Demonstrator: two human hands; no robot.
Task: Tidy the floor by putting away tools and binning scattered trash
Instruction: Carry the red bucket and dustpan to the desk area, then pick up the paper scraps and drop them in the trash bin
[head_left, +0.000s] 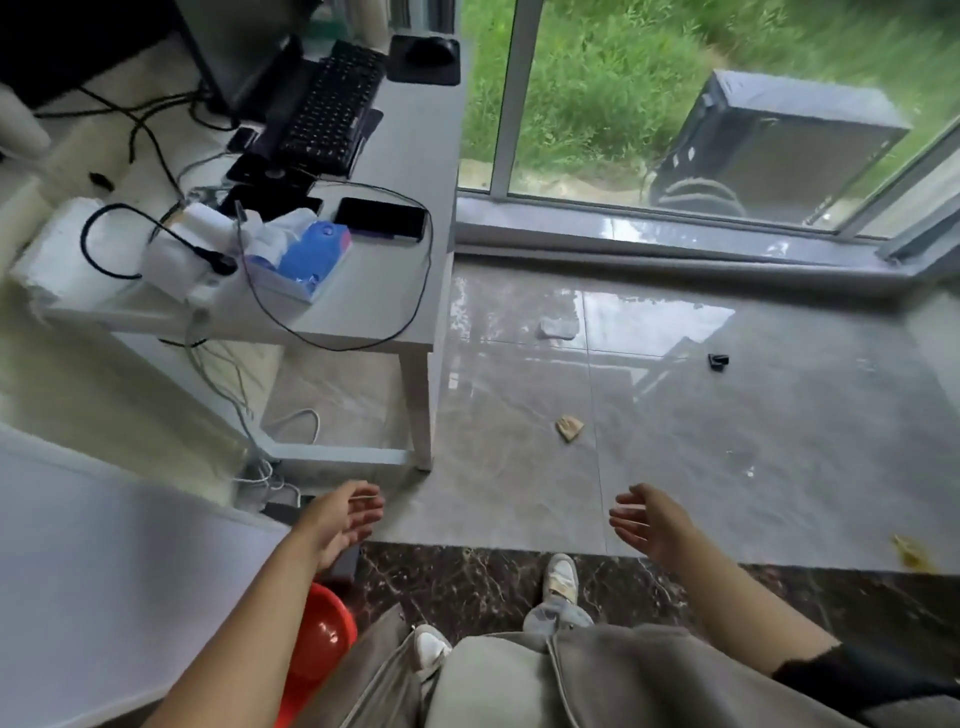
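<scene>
Scattered on the grey tiled floor lie a crumpled tan paper scrap, a clear plastic wrapper near the window sill, a small black object and a yellow peel-like scrap at the right. My left hand and my right hand hover in front of me with relaxed fingers, palms facing each other, both holding nothing. Both hands are well short of the tan scrap. A red bin sits low at my left, partly hidden by my left arm.
A white desk at the left carries a keyboard, a phone, a tissue box and trailing cables. Its leg stands close to my left hand. A glass door and sill bound the far side. My feet stand on dark marble.
</scene>
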